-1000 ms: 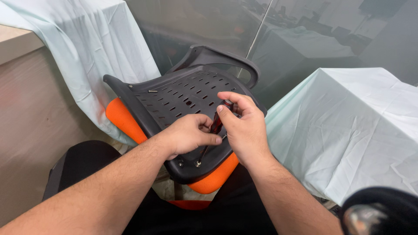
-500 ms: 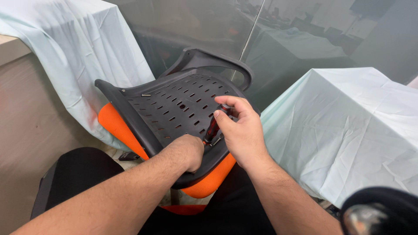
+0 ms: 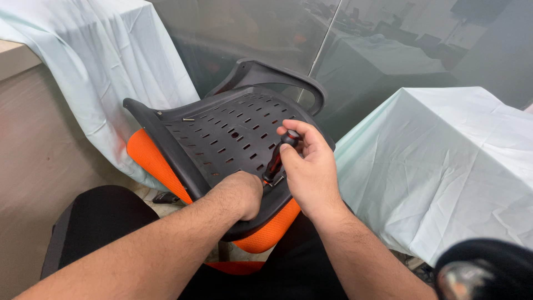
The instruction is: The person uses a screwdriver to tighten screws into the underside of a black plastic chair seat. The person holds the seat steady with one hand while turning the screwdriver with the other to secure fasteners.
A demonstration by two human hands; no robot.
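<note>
Right hand (image 3: 311, 169) grips screwdriver (image 3: 276, 161), tip down on black chair seat (image 3: 222, 136). Left hand (image 3: 239, 194) curled beside tip, fingers hidden; grip unclear. Orange cushion (image 3: 145, 161) beneath.

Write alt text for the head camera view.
The right hand holds a screwdriver upright against a black slotted chair seat base with orange padding, while the left hand steadies its near edge. Pale cloth drapes the furniture around it.
</note>
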